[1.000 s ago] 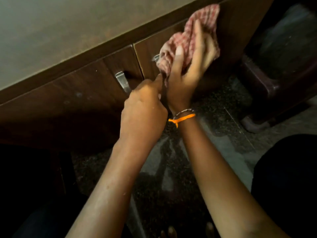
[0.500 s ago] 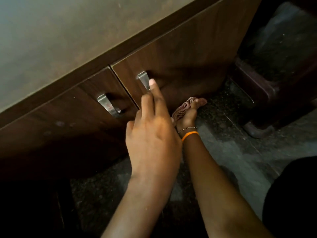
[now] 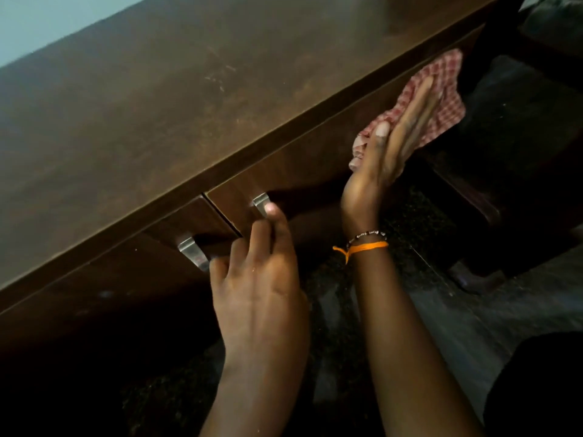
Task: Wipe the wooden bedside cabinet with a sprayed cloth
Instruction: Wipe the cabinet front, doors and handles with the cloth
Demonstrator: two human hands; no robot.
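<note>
Dim room, dark speckled floor (image 3: 435,313) below, pale wall strip at upper left. Wooden bedside cabinet (image 3: 157,105) fills most of the view: broad brown top with faint scuffs, two door fronts underneath, each with a metal pull.

Right door front (image 3: 303,171) is the surface being worked. Dark furniture leg (image 3: 473,279) stands on the floor to the right, near the cabinet's end.

Right hand (image 3: 391,143): fingers straight and together, palm pressing the cloth (image 3: 441,102) flat against the upper right part of the door front, just under the top's edge. Orange thread and bead bracelet (image 3: 366,244) on that wrist. Cloth is red-and-white check, bunched under the palm, loose corners spilling past the fingertips and below the heel of the hand.

Left hand (image 3: 262,279): fingers loosely curled, one fingertip touching the right pull (image 3: 261,203); left pull (image 3: 192,252) just beside the knuckles. Whether it grips the pull or only steadies the door, cannot tell.

Judgement on the step: wiping the door face. To do it well, keep the palm flat so the cloth stays spread, run overlapping strokes along the grain from the top edge down, and hold the door shut with the left hand so it does not swing under pressure. Tuck the loose corners in so they do not drag. Work round the pull itself last.

Cloth lies wholly under the right hand, well apart from the left.
</note>
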